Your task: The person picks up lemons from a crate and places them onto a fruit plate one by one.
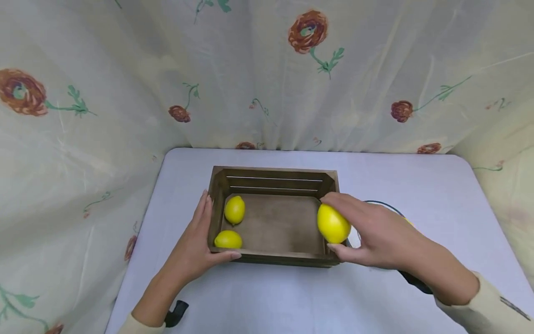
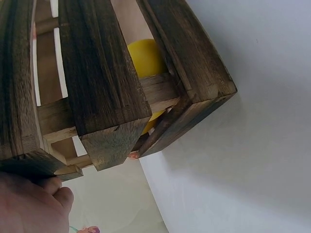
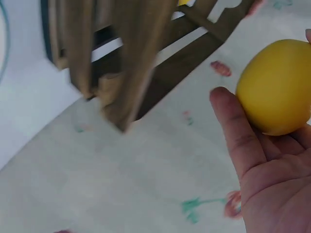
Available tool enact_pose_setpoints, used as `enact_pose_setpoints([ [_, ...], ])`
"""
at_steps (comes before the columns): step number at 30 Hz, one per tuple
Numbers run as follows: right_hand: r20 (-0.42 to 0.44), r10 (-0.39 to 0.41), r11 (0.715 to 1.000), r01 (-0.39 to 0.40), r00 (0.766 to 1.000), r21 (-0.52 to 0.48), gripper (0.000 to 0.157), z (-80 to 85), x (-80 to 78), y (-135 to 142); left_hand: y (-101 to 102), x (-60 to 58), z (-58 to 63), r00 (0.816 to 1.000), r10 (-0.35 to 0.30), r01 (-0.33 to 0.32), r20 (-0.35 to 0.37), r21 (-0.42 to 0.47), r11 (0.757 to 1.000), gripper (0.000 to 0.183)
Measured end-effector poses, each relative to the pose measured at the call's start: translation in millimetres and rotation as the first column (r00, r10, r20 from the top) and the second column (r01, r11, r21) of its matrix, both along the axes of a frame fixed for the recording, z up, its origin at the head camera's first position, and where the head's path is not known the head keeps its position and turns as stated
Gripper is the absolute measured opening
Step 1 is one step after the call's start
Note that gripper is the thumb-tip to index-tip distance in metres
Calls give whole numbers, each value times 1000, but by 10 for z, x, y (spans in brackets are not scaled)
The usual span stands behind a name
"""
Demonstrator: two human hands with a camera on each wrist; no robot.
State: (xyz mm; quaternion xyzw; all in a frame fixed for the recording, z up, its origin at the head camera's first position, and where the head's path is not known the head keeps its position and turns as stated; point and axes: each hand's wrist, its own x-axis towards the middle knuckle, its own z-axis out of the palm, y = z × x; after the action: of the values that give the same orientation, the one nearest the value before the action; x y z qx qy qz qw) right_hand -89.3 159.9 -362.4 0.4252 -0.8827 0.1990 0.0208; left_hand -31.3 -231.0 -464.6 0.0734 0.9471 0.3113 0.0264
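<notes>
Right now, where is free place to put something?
Bare: the crate floor right of its two lemons; the table before the crate, between both forearms. Crowded: right of the crate, where the right hand, gripping another lemon, partly hides a dark-rimmed item.

You're pinching one smooth yellow lemon (image 1: 333, 223) over the right edge of the open-topped, brown, slatted wooden crate (image 1: 275, 256). Inside, second lemon (image 1: 235, 210) lies by its left edge, third lemon (image 1: 228, 239) in near-left corner.
</notes>
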Motion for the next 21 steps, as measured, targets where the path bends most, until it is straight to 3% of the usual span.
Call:
enact_pose_setpoints([
  [7,8,-156,987,156,988,-32,75,-138,-9,335,3,1,-8,1000,0,0,-4,1,1000,143],
  [14,88,-308,949,313,947,-41,83,-252,-67,559,-3,-1,-19,1000,-5,5,-11,8,1000,142],
  [21,136,-376,924,382,917,-22,80,-437,-155,727,-8,5,-20,1000,-7,7,-17,7,1000,142],
])
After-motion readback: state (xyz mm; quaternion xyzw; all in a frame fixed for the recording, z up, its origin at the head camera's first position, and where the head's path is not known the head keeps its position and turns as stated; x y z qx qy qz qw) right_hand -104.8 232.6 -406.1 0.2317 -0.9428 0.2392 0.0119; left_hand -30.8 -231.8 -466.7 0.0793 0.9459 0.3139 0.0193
